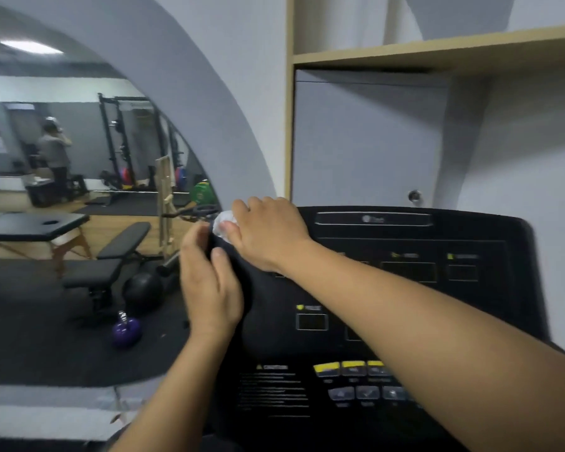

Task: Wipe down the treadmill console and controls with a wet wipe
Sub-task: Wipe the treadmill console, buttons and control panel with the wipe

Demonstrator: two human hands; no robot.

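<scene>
step in hand, as judged: wiping the upper left corner of the treadmill console (405, 243). the weight bench (124, 239) and purple kettlebell (126, 332) on the gym floor at far left play no part. the wet wipe (224, 221) sits bunched at that corner, touching the black casing and mostly covered by fingers. to do this well: spread the wipe flat rather than balled, so more of its face meets the plastic; follow the rounded edge down the left side, then work rightward in overlapping passes across the dark display windows (408, 271), and finish on the yellow buttons (353, 368) lower down, with light pressure so no key is triggered. most of the panel appears not yet covered, though dampness cannot be told from this view

pose: left hand (209, 282) stands upright against the console's left edge, fingers straight and pressed together, thumb laid on the front face, bracing and holding nothing. right hand (268, 233) reaches across from the right, forearm diagonal above the panel, palm down, fingers and thumb pinching the wipe
</scene>
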